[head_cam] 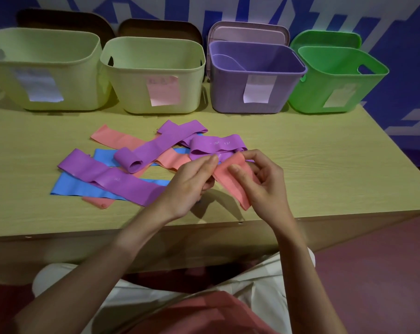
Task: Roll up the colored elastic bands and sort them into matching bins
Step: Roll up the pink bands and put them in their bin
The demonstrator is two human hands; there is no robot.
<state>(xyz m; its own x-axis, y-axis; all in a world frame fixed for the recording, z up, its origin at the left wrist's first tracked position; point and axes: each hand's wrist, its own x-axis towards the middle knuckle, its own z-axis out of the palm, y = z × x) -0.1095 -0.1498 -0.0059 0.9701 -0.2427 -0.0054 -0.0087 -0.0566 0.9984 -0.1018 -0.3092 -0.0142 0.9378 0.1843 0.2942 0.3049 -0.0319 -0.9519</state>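
Observation:
A pink elastic band [230, 182] is held up over the table's front middle. My left hand [192, 184] pinches its upper end, and my right hand [262, 179] grips it with the thumb across its face. Loose bands lie in a pile to the left: purple bands [122, 182], blue bands [74, 186] and other pink bands [117, 139]. One purple band [131, 160] is partly rolled at its end. At the back stand two cream bins, one with a blue label [45, 68] and one with a pink label [156, 73], then a purple bin [254, 75] and a green bin [336, 80].
The bins sit in a row along the far edge of the wooden table [324, 165]. Lids lean behind them against a blue and white wall. The purple bin holds a purple band. My knees are below the table's front edge.

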